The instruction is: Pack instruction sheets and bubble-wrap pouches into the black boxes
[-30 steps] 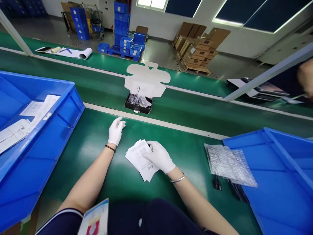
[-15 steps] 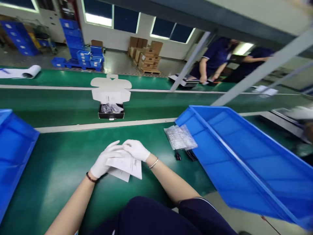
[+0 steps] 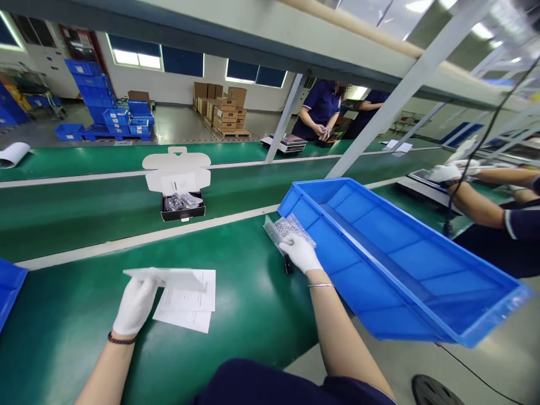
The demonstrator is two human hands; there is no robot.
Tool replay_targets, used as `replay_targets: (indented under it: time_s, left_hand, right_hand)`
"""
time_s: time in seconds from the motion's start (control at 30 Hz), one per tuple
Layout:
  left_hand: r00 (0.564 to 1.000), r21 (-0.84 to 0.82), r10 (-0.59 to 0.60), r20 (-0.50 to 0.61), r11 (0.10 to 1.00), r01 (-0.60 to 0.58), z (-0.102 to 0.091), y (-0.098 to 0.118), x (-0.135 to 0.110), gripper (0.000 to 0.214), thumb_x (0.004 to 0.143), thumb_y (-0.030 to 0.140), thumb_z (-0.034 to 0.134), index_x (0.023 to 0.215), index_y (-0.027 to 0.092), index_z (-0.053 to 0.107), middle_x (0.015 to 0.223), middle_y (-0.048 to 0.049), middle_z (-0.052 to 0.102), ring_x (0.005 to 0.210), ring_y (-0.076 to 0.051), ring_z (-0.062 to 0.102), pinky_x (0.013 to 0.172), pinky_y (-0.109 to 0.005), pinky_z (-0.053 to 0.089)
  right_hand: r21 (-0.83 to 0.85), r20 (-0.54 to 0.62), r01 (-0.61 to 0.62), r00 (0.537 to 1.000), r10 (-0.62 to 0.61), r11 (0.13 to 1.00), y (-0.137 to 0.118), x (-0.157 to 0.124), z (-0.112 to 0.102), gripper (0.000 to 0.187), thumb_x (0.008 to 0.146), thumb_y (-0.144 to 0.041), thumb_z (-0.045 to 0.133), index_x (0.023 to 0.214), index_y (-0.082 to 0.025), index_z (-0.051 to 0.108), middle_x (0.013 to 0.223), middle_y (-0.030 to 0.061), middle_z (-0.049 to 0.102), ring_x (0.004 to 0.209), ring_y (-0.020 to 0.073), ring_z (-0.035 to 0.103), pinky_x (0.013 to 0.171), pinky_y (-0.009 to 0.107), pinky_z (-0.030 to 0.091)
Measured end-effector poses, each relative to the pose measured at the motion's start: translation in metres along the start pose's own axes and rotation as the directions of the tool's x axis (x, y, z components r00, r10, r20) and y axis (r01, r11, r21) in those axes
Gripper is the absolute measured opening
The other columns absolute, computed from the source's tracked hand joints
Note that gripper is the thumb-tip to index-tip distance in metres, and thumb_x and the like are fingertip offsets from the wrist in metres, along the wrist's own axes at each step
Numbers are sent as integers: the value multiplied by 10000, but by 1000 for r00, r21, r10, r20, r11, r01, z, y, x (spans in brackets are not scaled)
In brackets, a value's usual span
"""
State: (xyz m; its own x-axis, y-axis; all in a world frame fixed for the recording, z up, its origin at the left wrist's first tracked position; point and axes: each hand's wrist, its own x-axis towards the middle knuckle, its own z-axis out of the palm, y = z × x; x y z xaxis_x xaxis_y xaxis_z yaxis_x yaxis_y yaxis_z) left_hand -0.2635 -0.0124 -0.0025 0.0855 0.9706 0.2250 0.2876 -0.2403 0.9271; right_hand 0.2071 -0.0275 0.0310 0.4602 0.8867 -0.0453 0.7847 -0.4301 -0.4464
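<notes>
My left hand (image 3: 135,306), in a white glove, is closed on a white leaflet (image 3: 169,277) held just above more white paper sheets (image 3: 189,306) that lie on the green table. My right hand (image 3: 300,253), also gloved, rests on a pile of bubble-wrap bags (image 3: 283,229) beside the blue bin, its fingers curled over one bag. A black cable end (image 3: 287,264) shows under that hand. An open black box (image 3: 183,207) with a white lid flap and bagged parts inside stands on the conveyor belt beyond.
A large blue bin (image 3: 392,253) tilts at my right. Another blue bin's corner (image 3: 8,281) is at far left. A co-worker's gloved hands (image 3: 451,171) work at the right; other people stand behind the belt (image 3: 320,109). Slanted frame posts (image 3: 392,107) cross above.
My view swung right. My right hand left the papers and reached to the bubble-wrap bags. My left hand took hold of the leaflet alone and lifted one sheet.
</notes>
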Motion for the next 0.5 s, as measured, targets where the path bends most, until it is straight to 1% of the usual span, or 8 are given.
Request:
replay_targets:
  time_s: [0.07,0.13,0.17,0.23,0.3,0.33,0.43,0.5]
  left_hand:
    - [964,-69,142,226,989,-129,5,21,-5,496,904,625,513,703,228,733,1170,-141,732,1146,-331,654,983,-484,543]
    - [884,8,235,403,965,-261,17,50,-10,405,908,550,561,696,272,764,1459,-74,571,1416,-353,438,1126,-562,408]
    - [851,104,234,470,943,-316,26,66,-13,334,903,500,588,720,295,779,1537,-31,482,1485,-358,324,1160,-605,339]
    - [803,241,209,558,886,-397,43,95,-16,249,894,409,605,747,326,789,1557,10,447,1504,-355,281,1185,-643,258]
    - [775,284,166,610,867,-409,50,110,-20,231,897,363,578,833,358,800,1462,5,563,1403,-320,467,1171,-562,355]
    - [782,293,141,607,875,-385,47,111,-23,246,901,367,557,880,377,802,1377,5,638,1292,-293,584,1116,-484,457]
    - [889,344,58,455,909,-235,25,85,-25,257,860,480,545,897,451,798,1109,39,765,943,-265,746,767,-344,644]
    - [957,328,70,283,930,-165,11,57,-16,222,732,543,623,879,510,785,1035,67,775,944,-318,743,733,-429,656]
  right_hand:
    - [113,-21,180,984,-179,977,-31,-17,1,124,848,-251,567,911,-205,663,896,29,712,875,213,659,830,309,491]
    - [148,41,400,911,-409,905,-71,-41,0,135,882,-244,545,945,-223,662,919,14,719,869,196,659,821,296,482]
    - [124,102,538,829,-550,834,-92,-54,-2,149,899,-228,530,949,-229,670,932,15,724,863,191,661,811,292,472]
    - [84,219,820,538,-814,566,-130,-78,-6,196,915,-186,510,976,-239,688,929,15,731,825,186,659,761,287,449]
    - [54,260,954,271,-927,295,-159,-96,-11,209,926,-207,531,1049,-254,693,944,17,737,812,190,656,704,286,423]
    - [28,257,972,217,-942,231,-169,-100,-12,201,941,-257,551,1089,-257,686,945,20,739,804,192,654,674,285,411]
    - [-54,255,958,286,-924,282,-184,-98,-9,263,981,-436,555,1138,-257,667,899,3,741,762,185,651,574,274,368]
    - [-49,300,937,343,-890,345,-186,-87,2,247,987,-445,548,1090,-258,672,863,-26,737,747,172,655,523,263,343]
